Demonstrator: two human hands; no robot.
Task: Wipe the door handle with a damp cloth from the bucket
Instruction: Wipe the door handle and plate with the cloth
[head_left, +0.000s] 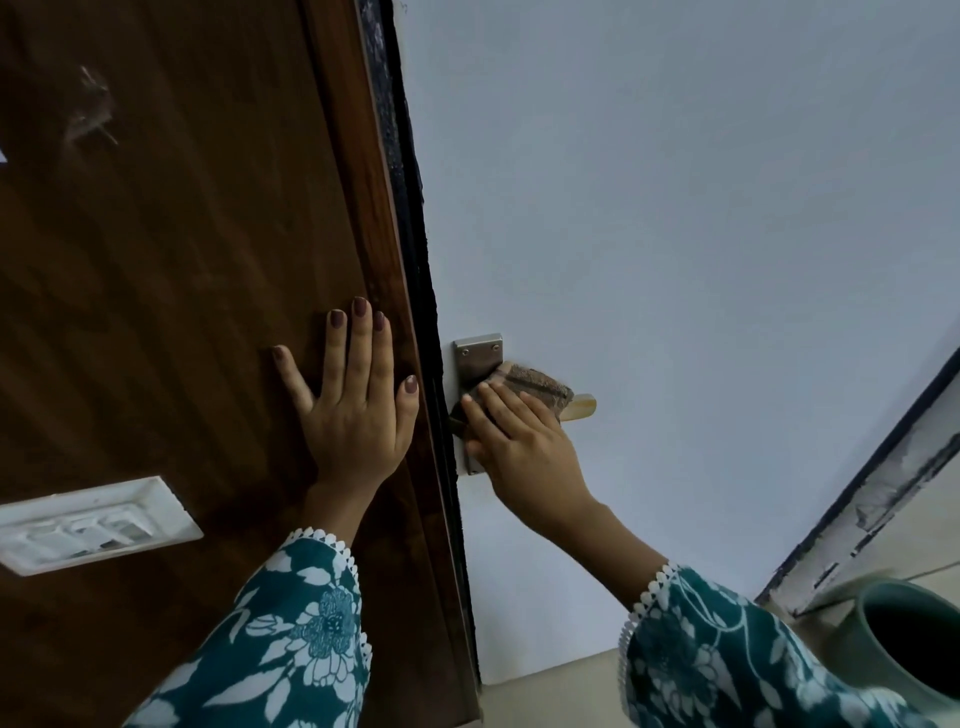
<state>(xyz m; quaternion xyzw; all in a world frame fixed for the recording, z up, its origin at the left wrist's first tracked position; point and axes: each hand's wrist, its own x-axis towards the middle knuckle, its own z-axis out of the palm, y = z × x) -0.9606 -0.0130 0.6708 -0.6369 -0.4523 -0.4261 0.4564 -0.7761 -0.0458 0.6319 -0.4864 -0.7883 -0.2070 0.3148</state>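
Observation:
A metal door handle (583, 404) juts from a silver backplate (479, 355) on the pale door (675, 234). A brownish cloth (535, 383) is wrapped over the lever, leaving only its tip showing. My right hand (511, 434) grips the cloth against the handle, fingers curled over it. My left hand (353, 397) lies flat with fingers spread on the dark wooden panel (182, 260) left of the door edge. A green bucket (906, 642) stands at the lower right, partly cut off by the frame.
A white switch plate (91, 522) sits on the wooden panel at the lower left. A dark-edged, worn frame (878, 499) runs diagonally at the right. Pale floor shows below the door.

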